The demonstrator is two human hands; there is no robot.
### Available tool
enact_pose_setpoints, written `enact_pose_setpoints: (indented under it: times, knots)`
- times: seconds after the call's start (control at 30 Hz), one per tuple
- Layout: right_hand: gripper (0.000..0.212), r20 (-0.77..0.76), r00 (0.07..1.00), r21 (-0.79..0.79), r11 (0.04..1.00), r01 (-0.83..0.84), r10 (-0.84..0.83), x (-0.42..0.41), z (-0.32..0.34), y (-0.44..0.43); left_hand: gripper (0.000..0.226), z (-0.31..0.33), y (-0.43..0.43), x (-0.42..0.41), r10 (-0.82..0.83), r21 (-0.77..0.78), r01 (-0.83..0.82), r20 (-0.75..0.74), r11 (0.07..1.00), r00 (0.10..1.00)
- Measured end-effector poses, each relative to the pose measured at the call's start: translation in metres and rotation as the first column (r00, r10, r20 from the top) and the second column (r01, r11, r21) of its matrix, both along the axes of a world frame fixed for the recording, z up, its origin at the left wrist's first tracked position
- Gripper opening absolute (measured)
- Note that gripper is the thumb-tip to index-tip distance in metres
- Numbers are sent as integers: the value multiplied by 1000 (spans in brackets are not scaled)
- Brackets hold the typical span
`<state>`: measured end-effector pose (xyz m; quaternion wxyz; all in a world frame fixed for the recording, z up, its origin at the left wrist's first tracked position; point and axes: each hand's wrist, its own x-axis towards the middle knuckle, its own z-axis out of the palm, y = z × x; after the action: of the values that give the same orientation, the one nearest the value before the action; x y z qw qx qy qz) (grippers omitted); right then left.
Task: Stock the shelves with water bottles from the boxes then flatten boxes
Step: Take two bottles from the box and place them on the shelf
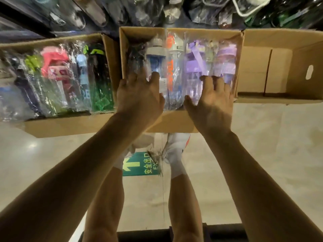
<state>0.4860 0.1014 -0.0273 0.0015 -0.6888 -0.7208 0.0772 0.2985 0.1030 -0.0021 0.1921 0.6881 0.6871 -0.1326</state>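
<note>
Left hand (139, 98) and right hand (211, 105) are bare, forearms and shins too. White ankle socks (176, 170) and white sneakers (174, 147) at 6 o'clock. The right sneaker's got an orange-red patch at its 2 o'clock.

We are seeing the left box (70, 127), the middle box (174, 122) and the right box (288, 39) sitting side by side on the floor (262, 140), before the shelf (26, 20) (bottles (57, 81) are lying in the first two).

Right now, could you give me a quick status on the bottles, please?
Left hand, right hand inside middle box, both on wrapped bottles. None lifted yet. Nothing blocking.
</note>
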Motion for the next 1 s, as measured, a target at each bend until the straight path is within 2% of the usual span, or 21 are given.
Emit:
enact_pose_setpoints:
  times: [0.07, 0.17, 0.3, 0.37, 0.5, 0.6, 0.63, 0.7, 0.73, 0.8, 0.83, 0.9, 0.93, 1.0]
  knots:
    - [62, -33, 997, -32, 998, 62, -63, 3, -31, 4, 66, -34, 2, 2, 51, -20, -50, 42, 999, 998]
    - [69, -139, 976, -74, 984, 160, -169, 9, -74, 15, 77, -81, 8, 4, 223, -72, -215, 138, 974, 965]
    - [80, -283, 913, -174, 952, 253, -294, 11, -124, 34, 90, -130, 21, 3, 358, -125, -338, 213, 933, 909]
    - [85, -319, 863, -244, 914, 325, -392, 9, -141, 46, 95, -150, 29, 4, 451, -180, -414, 299, 892, 841]
    - [101, -263, 775, -414, 793, 448, -575, 9, -166, 64, 111, -183, 44, 6, 652, -351, -550, 370, 758, 662]
    - [110, -201, 726, -494, 708, 505, -658, 13, -174, 70, 106, -191, 47, 4, 721, -400, -600, 394, 693, 570]
    - [110, -177, 730, -516, 693, 503, -661, 14, -173, 71, 100, -191, 47, 2, 706, -391, -590, 434, 707, 559]
    - [109, -146, 745, -556, 677, 482, -651, 13, -167, 74, 76, -188, 42, -3, 639, -393, -510, 565, 765, 522]
    - [106, -142, 749, -569, 672, 473, -647, 12, -163, 75, 69, -185, 42, -5, 634, -403, -498, 584, 768, 507]
    - [95, -153, 729, -598, 650, 470, -667, 10, -157, 74, 55, -180, 46, -7, 678, -409, -545, 520, 732, 520]
    - [91, -163, 711, -606, 638, 474, -684, 9, -153, 73, 54, -177, 47, -8, 704, -431, -561, 505, 707, 499]
    - [89, -196, 671, -615, 623, 484, -715, 10, -145, 68, 74, -170, 50, -11, 713, -484, -532, 556, 695, 426]
    - [87, -217, 658, -618, 623, 479, -721, 10, -141, 65, 84, -165, 51, -11, 709, -495, -515, 572, 699, 412]
    - [77, -267, 634, -636, 627, 450, -726, 12, -129, 58, 89, -154, 52, -10, 726, -496, -537, 541, 683, 424]
